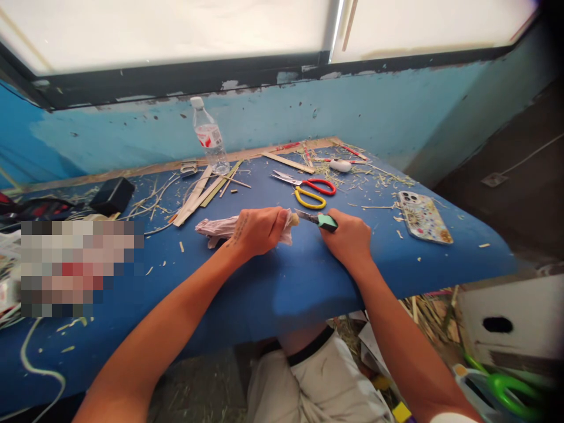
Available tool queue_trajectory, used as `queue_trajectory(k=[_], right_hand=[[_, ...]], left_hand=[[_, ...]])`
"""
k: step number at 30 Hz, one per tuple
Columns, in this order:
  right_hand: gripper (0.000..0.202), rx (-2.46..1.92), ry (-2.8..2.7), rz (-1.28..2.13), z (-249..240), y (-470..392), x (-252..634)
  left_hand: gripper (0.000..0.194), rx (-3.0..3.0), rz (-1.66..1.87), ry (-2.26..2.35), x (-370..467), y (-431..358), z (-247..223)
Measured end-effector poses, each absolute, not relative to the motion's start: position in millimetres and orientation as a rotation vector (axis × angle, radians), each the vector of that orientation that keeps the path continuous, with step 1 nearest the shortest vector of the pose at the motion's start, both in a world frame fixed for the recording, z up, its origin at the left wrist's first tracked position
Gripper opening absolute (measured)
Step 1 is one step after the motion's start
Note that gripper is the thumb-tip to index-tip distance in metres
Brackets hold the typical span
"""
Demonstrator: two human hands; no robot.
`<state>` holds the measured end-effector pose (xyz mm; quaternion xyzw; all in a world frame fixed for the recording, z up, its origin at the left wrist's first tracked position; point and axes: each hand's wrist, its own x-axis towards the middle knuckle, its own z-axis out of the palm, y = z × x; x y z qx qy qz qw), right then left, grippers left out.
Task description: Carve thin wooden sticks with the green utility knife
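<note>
- Over the front of the blue-covered table (185, 276), left hand (259, 231) closed in a full fist around a crumpled pale-pink wrapping (217, 228); cloth or paper, cannot tell.
- Wrapping extends past both sides of the fist; a blunt tan end piece (295, 220) protrudes on the thumb side.
- Right hand (350, 238) clenched on a small knife with a mint-green and black handle (326, 222).
- Blade directed at the tan end, just beside it; contact cannot be confirmed.
- Steel scissors with red and yellow handles (310, 198) lie beyond the knife.
</note>
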<state>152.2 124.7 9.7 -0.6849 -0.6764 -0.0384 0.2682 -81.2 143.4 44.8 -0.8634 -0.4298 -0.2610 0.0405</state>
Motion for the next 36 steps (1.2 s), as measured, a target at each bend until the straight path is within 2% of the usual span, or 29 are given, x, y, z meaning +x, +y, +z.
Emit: queue_trajectory(k=[19, 36], right_hand=[[0.024, -1.890, -1.838, -0.111, 9.7, 125.8, 150.9], [0.020, -1.885, -1.847, -0.113, 8.8, 126.0, 152.6]], left_hand=[[0.055, -2.683, -0.673, -1.347, -79.1, 142.2, 45.5], [0.057, -2.678, -0.695, -1.344, -78.9, 141.4, 47.1]])
